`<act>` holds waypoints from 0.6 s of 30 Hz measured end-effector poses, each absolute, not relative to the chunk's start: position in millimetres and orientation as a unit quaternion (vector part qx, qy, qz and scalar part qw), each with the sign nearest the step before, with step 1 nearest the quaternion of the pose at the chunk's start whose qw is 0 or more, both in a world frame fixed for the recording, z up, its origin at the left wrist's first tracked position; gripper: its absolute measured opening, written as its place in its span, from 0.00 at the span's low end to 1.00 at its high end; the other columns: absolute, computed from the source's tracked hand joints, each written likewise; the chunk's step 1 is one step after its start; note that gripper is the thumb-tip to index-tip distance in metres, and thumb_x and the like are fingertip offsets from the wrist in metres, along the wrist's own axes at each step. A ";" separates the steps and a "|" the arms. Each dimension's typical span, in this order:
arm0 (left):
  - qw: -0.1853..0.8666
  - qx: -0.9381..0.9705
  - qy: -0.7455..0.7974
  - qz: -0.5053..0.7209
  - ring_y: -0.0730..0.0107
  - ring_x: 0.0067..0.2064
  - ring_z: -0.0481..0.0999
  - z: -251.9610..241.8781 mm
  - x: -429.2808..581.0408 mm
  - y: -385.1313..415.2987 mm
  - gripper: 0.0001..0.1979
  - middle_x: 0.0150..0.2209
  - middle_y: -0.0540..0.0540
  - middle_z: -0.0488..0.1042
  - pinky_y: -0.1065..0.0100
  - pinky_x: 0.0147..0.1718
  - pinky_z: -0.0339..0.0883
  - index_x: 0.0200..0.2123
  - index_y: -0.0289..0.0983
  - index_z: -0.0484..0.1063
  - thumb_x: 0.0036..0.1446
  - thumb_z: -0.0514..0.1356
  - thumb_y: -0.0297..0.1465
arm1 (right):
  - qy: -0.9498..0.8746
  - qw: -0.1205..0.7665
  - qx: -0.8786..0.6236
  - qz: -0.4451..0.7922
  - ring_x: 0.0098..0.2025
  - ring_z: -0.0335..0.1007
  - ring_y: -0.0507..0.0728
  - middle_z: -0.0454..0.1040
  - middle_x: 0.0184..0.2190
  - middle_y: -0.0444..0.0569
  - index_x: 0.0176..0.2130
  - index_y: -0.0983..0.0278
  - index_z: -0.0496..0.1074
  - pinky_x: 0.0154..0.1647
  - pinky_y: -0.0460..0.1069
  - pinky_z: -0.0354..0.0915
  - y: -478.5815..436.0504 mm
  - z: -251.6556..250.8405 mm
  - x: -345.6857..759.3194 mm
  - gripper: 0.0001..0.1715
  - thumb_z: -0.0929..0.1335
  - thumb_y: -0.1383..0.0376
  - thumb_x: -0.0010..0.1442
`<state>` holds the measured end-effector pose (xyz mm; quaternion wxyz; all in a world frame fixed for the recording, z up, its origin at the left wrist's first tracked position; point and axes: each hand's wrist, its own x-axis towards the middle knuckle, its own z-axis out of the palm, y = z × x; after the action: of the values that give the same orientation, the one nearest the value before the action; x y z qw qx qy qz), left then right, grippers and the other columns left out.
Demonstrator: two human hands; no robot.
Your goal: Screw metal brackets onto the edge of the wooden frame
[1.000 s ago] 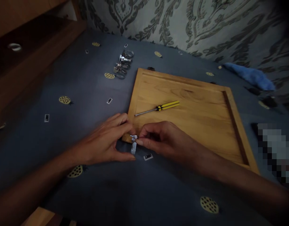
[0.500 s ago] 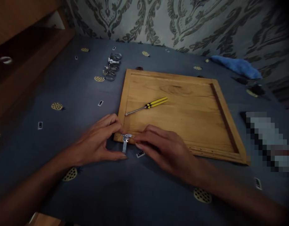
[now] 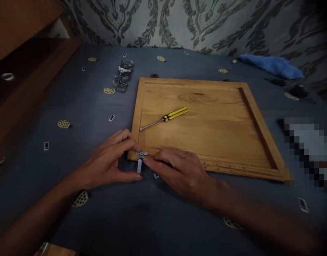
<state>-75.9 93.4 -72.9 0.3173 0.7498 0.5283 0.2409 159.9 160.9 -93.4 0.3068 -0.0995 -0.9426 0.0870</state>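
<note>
A small T-shaped metal hinge (image 3: 140,164) lies across the near left corner of a wooden panel (image 3: 219,131), its narrow arm sticking out past the near edge. My left hand (image 3: 114,160) curves around it, forefinger at the upper end and thumb at the lower end. From the right, my right hand (image 3: 183,174) has its fingers together, with a fingertip against the hinge's middle. Whatever else those fingers may pinch is hidden. On the panel, beyond both hands, rests a screwdriver (image 3: 175,113) with a yellow and black handle.
Several more metal hinges (image 3: 123,76) lie in a row beyond the panel's left side. A blue cloth (image 3: 272,65) and a dark object (image 3: 298,90) are at the back right. Wooden furniture (image 3: 32,71) borders the left; a patterned blue cloth (image 3: 99,220) covers the surface.
My right hand has shifted left, its fingertips coming from beside the hinge to its middle. My left hand stays about where it was. The view has shifted slightly.
</note>
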 end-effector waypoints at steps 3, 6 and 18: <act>0.320 0.748 0.530 0.240 0.61 0.46 0.71 -73.5 -76.4 93.2 0.17 0.43 0.48 0.70 0.63 0.43 0.67 0.46 0.41 0.71 0.59 0.72 0.39 | -0.943 0.297 -0.113 0.095 0.30 0.69 0.51 0.75 0.28 0.46 0.42 0.67 0.79 0.31 0.48 0.62 162.1 -95.3 158.4 0.20 0.60 0.70 0.78; 0.318 0.748 0.529 0.245 0.61 0.47 0.71 -74.8 -76.6 93.0 0.17 0.43 0.48 0.69 0.62 0.43 0.67 0.45 0.41 0.71 0.59 0.72 0.39 | -0.942 0.300 -0.113 0.103 0.29 0.68 0.51 0.75 0.28 0.46 0.40 0.68 0.79 0.29 0.48 0.61 162.6 -96.2 157.2 0.20 0.61 0.70 0.77; 0.333 0.737 0.538 0.237 0.60 0.46 0.71 -71.7 -76.4 92.4 0.18 0.44 0.48 0.69 0.61 0.44 0.67 0.46 0.40 0.73 0.57 0.73 0.37 | -0.933 0.260 -0.241 0.069 0.55 0.76 0.65 0.78 0.53 0.62 0.58 0.66 0.74 0.56 0.60 0.74 222.3 -76.2 186.8 0.17 0.65 0.67 0.73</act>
<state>-76.4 92.4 -71.7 0.3330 0.7368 0.5385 0.2372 186.8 222.3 -76.2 0.2601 -0.2409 -0.9325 0.0690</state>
